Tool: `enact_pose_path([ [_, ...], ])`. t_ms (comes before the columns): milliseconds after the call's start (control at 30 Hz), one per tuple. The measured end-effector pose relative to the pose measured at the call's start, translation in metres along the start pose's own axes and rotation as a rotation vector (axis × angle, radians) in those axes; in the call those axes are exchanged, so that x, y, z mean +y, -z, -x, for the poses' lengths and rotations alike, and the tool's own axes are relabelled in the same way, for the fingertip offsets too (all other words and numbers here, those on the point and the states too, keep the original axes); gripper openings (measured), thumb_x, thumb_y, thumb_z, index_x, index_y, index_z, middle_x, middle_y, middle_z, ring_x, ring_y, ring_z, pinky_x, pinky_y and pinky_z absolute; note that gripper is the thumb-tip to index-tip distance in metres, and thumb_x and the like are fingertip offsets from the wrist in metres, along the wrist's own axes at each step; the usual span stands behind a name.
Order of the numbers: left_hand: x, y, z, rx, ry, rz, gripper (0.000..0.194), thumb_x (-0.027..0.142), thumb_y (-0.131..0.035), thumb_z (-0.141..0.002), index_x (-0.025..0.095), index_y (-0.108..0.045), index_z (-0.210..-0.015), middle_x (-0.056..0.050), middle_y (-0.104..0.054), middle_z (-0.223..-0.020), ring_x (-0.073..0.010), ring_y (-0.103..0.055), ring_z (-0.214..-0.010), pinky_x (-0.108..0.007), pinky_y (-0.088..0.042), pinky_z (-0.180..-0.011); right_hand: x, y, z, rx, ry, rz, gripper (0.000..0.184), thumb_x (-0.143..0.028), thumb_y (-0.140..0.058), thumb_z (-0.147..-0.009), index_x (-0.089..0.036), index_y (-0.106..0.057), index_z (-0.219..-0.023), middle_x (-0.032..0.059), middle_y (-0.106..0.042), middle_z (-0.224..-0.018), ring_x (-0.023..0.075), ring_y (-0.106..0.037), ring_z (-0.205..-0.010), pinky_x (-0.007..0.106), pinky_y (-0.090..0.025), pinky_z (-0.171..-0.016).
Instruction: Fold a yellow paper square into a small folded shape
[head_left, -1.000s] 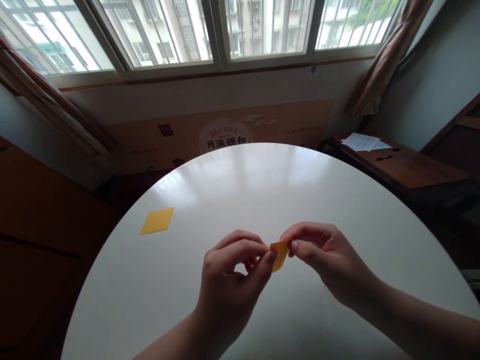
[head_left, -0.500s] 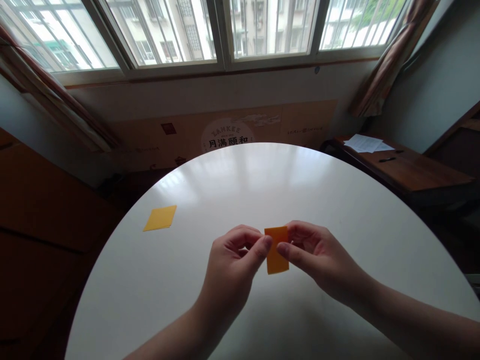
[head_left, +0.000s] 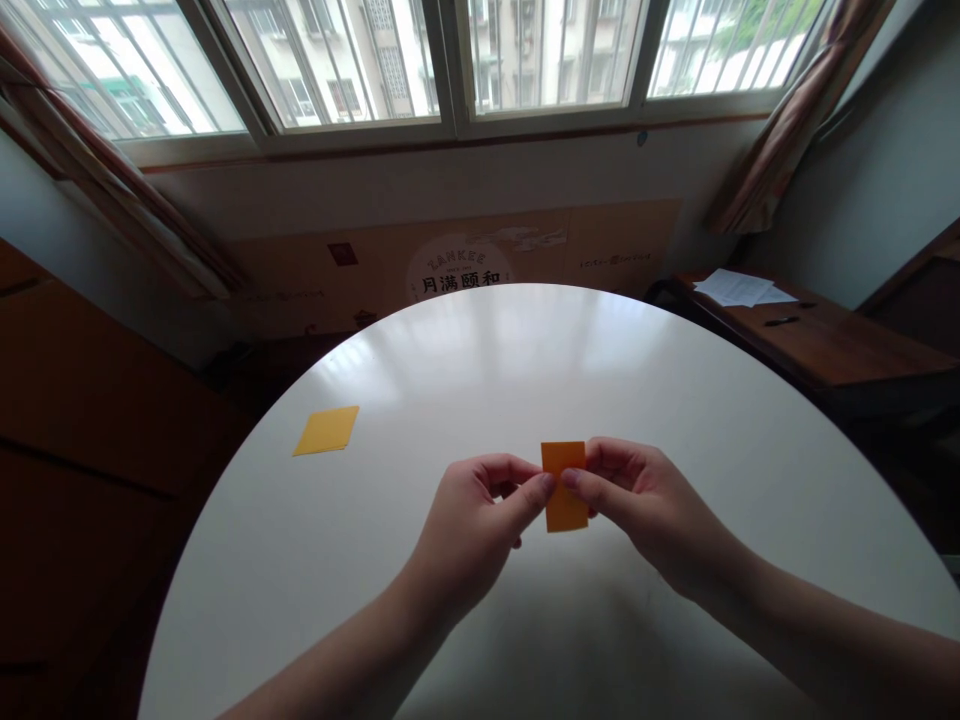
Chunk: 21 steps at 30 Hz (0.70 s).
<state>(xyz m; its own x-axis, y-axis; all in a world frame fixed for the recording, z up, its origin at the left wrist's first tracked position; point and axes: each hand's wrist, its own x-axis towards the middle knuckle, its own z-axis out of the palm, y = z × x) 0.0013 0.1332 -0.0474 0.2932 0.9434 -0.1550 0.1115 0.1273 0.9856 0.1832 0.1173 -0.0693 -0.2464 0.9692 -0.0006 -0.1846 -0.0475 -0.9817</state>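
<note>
A small orange piece of paper (head_left: 566, 512), a narrow upright rectangle that looks folded, is held up over the white table. My left hand (head_left: 480, 515) pinches its left edge between thumb and fingers. From the other side, my right hand (head_left: 637, 495) grips it, the thumb pressed on its front face and the fingers behind, partly hidden. Farther left on the tabletop lies a yellow square pad of paper (head_left: 327, 431), apart from both hands.
The round white table (head_left: 480, 370) has a curved far edge. Behind it a printed cardboard panel (head_left: 622, 235) leans below the window. On the right, a brown wooden desk (head_left: 847, 340) bears white papers (head_left: 739, 288) and a dark pen (head_left: 781, 321).
Both hands and the orange paper have shifted slightly right and up in view. The paper now stands straighter, and my hands still hold it. The whole view has moved a little.
</note>
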Motion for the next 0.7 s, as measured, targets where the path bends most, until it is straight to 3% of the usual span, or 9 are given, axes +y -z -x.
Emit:
enact_pose_path([
  [133,0.0,0.0009,0.0007,0.017,-0.039,-0.036,0.029,0.042,-0.076,-0.078,0.014,-0.074,-0.075,-0.001,-0.062,-0.06,-0.0093,-0.047,-0.052,-0.02,-0.038,-0.048,-0.0009,-0.0003,-0.0003,-0.006,0.012,0.008,0.02,-0.036,-0.075,-0.088,-0.018,-0.072,-0.098,0.005,-0.07,-0.093,0.0176,-0.065,-0.085,0.025,-0.052,-0.073],
  [700,0.0039,0.0026,0.0012,0.025,-0.075,-0.055,0.027,0.04,-0.074,-0.078,0.014,-0.072,-0.071,-0.002,-0.062,-0.064,-0.0109,-0.047,-0.057,-0.022,-0.038,-0.051,-0.0031,-0.0012,0.0024,-0.008,0.073,0.042,0.013,-0.032,-0.076,-0.089,-0.021,-0.077,-0.096,0.0039,-0.072,-0.091,0.0172,-0.067,-0.084,0.024,-0.056,-0.073],
])
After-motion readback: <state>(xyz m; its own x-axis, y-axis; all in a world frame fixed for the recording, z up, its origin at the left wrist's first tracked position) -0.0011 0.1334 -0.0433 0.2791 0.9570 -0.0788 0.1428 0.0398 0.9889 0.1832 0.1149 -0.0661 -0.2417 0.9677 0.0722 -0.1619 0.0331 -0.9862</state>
